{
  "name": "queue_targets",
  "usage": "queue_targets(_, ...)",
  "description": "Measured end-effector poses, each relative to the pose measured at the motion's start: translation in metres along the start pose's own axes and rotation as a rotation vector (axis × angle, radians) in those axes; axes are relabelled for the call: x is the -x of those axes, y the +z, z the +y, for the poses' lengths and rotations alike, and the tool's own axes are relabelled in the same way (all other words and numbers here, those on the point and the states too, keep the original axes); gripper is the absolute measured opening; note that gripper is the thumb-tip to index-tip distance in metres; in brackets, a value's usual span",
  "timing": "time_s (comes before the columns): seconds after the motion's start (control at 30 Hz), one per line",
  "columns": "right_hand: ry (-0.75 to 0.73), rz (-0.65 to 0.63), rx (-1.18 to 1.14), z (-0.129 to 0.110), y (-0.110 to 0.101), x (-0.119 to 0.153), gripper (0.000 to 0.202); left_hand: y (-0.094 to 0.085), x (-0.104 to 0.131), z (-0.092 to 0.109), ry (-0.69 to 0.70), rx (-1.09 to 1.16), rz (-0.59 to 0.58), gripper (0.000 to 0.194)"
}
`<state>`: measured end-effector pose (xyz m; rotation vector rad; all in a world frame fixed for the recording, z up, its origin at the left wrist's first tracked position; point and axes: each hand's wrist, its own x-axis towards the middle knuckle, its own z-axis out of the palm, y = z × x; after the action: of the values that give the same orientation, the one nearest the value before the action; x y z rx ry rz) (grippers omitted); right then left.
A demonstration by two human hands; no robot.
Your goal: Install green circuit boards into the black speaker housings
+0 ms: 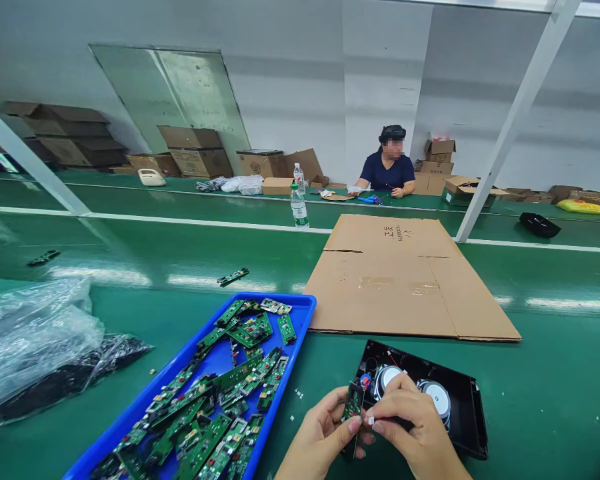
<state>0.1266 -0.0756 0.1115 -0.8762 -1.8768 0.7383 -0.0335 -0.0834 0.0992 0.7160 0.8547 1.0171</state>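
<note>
My left hand [325, 427] is closed around a narrow green circuit board [353, 403], held upright on its edge. Close beside it, my right hand [413, 420] pinches a small white piece [371, 421] between thumb and finger, near the board's side; its exact kind is too small to tell. Just beyond both hands lies an open black speaker housing [463, 407] with two round silver-white speakers [435, 398] inside. My right hand covers part of the housing and overlaps the nearer speaker.
To the left, a blue tray [285, 390] holds many loose circuit boards. A flattened cardboard sheet [395, 267] lies ahead. Clear plastic bags [45, 347] rest at far left. A water bottle [299, 208] stands beyond. Across the bench sits a person [387, 170], with cardboard boxes [200, 153] along the wall.
</note>
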Motion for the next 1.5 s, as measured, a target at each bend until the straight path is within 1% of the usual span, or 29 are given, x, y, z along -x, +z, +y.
queue_targets(0.07,0.009,-0.052,-0.04,-0.003,-0.002,0.0,0.017,-0.002,0.003,0.003,-0.02,0.007,-0.027,0.042)
queue_targets(0.17,-0.041,-0.005,0.027,-0.005,0.001,0.0,0.012,-0.004,0.009,0.006,-0.028,0.053,-0.017,0.039)
queue_targets(0.27,-0.169,0.116,0.234,-0.005,0.008,-0.001,0.012,-0.006,0.014,0.007,-0.021,0.047,-0.008,0.041)
queue_targets(0.37,-0.295,0.253,0.471,-0.007,0.017,-0.002,0.019,-0.007,0.015,0.007,0.02,-0.025,-0.011,0.042)
queue_targets(0.43,-0.344,0.29,0.605,-0.008,0.02,-0.002,0.024,-0.006,0.015,0.007,0.041,-0.057,-0.022,0.04)
queue_targets(0.53,-0.389,0.296,0.72,-0.009,0.021,-0.002,0.025,-0.004,0.014,0.007,0.011,-0.008,-0.02,0.041)
queue_targets(0.7,-0.454,0.3,0.737,-0.01,0.017,-0.001,0.024,-0.001,0.014,0.009,-0.03,0.096,0.025,0.041)
queue_targets(0.8,-0.491,0.306,0.751,-0.01,0.016,-0.001,0.026,-0.002,0.013,0.008,-0.038,0.11,0.009,0.039)
queue_targets(0.9,-0.496,0.299,0.76,-0.011,0.016,-0.002,0.025,-0.002,0.011,0.006,-0.033,0.129,-0.001,0.04)
queue_targets(1.03,-0.505,0.287,0.764,-0.012,0.014,-0.003,0.02,0.0,0.008,0.004,-0.033,0.122,-0.004,0.04)
queue_targets(1.13,-0.503,0.292,0.758,-0.013,0.012,-0.003,0.02,0.003,0.008,0.006,-0.033,0.115,0.008,0.041)
queue_targets(1.33,-0.502,0.267,0.735,-0.012,0.01,-0.003,0.021,0.009,0.012,0.005,-0.03,0.13,0.066,0.039)
queue_targets(1.5,-0.528,0.231,0.812,-0.013,0.011,-0.003,0.024,0.003,0.008,-0.002,-0.004,0.08,0.021,0.039)
